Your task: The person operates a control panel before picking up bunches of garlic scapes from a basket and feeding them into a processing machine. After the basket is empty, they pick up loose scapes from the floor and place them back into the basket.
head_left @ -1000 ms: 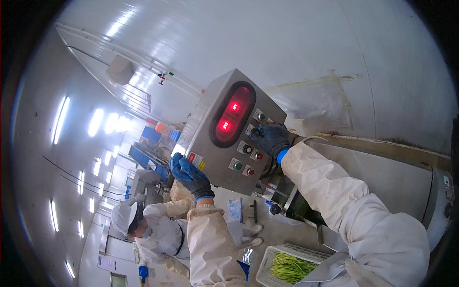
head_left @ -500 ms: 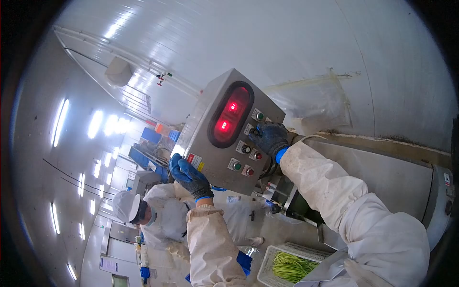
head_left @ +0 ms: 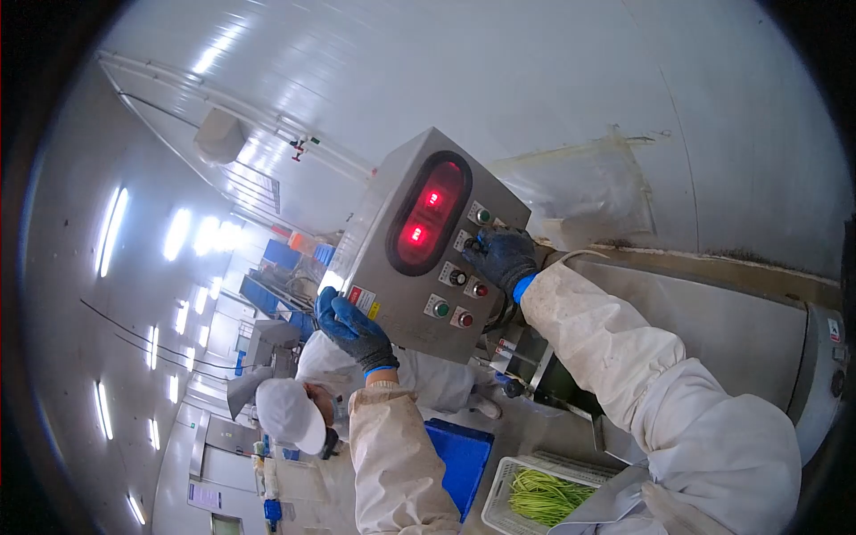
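A metal control box (head_left: pixel 374 223) with a lit red display (head_left: pixel 430 214) hangs tilted across the middle of the view. My right hand (head_left: pixel 504 257), in a dark glove, has its fingers closed round a knob on the panel; the knob is mostly hidden. At the lower left edge of the box, my left hand (head_left: pixel 349 328), in a blue and grey glove, rests against the side near a warning sticker (head_left: pixel 362 300), fingers extended. Below my right hand are a black knob (head_left: pixel 458 277), green button (head_left: pixel 440 308) and red buttons (head_left: pixel 465 319).
A co-worker (head_left: pixel 299 410) in a white cap and coat bends forward behind my left arm. Near them is a blue crate (head_left: pixel 459 459). A white basket (head_left: pixel 499 499) holds green stalks (head_left: pixel 546 496). Metal machinery (head_left: pixel 713 330) stands at the right by the wall.
The co-worker by my left arm has changed position and posture, and the blue crate now shows much more. Both my hands stay in place on the box.
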Action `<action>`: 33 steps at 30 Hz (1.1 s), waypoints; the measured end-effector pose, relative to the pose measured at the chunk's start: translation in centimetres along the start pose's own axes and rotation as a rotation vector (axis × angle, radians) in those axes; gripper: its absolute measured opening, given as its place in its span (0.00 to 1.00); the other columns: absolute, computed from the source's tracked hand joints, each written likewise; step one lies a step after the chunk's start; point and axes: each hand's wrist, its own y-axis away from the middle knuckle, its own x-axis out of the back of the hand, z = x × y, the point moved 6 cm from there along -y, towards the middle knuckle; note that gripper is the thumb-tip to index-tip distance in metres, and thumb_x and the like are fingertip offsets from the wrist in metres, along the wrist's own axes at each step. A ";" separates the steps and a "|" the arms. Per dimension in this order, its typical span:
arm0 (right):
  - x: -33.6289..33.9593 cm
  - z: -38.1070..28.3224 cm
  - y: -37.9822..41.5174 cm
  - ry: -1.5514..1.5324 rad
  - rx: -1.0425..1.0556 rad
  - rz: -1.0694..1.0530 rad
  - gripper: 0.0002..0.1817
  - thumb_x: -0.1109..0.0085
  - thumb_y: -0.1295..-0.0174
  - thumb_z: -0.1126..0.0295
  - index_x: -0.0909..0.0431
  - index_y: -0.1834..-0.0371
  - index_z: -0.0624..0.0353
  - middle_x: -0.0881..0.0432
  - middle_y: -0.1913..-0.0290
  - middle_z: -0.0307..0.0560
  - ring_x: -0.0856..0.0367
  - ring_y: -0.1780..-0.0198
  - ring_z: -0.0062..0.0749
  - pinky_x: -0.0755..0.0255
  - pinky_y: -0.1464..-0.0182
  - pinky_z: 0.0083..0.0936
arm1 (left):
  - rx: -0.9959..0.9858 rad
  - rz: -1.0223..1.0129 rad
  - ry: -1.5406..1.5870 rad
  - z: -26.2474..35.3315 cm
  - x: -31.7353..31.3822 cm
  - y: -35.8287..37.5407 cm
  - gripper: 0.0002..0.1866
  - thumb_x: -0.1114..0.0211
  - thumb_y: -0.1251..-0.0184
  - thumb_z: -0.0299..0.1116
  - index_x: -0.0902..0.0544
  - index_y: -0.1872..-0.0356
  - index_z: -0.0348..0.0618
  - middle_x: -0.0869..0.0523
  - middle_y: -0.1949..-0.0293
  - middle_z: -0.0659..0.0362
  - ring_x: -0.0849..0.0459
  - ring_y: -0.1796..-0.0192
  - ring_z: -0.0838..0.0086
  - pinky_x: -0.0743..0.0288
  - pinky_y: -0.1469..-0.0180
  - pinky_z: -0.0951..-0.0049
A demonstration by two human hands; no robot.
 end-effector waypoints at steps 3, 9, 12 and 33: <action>-0.3 0.1 -0.1 0.017 -0.025 -0.039 0.20 0.46 0.49 0.47 0.21 0.74 0.53 0.19 0.75 0.51 0.21 0.67 0.48 0.33 0.57 0.46 | 0.004 0.004 -0.017 0.1 0.0 0.1 0.21 0.54 0.31 0.44 0.28 0.55 0.31 0.24 0.55 0.49 0.27 0.51 0.62 0.38 0.43 0.64; 0.0 0.0 -0.1 0.024 -0.036 -0.060 0.20 0.47 0.48 0.46 0.20 0.71 0.53 0.19 0.73 0.52 0.20 0.65 0.48 0.33 0.55 0.46 | 0.004 -0.007 -0.006 0.4 0.1 0.0 0.22 0.54 0.30 0.45 0.28 0.55 0.31 0.24 0.55 0.49 0.27 0.51 0.62 0.37 0.43 0.64; 0.2 -0.1 0.0 0.036 -0.052 -0.048 0.21 0.48 0.47 0.47 0.19 0.70 0.53 0.18 0.72 0.52 0.20 0.65 0.48 0.33 0.56 0.46 | 0.004 0.004 -0.036 0.5 0.1 0.1 0.21 0.54 0.30 0.44 0.28 0.55 0.31 0.24 0.55 0.49 0.27 0.51 0.62 0.37 0.43 0.65; 0.1 0.0 0.0 0.010 0.000 0.019 0.18 0.43 0.51 0.48 0.24 0.78 0.51 0.21 0.75 0.51 0.22 0.68 0.47 0.32 0.62 0.45 | 0.043 -0.045 -0.013 0.5 -0.1 0.2 0.22 0.56 0.29 0.44 0.30 0.52 0.32 0.27 0.52 0.49 0.29 0.48 0.62 0.39 0.41 0.65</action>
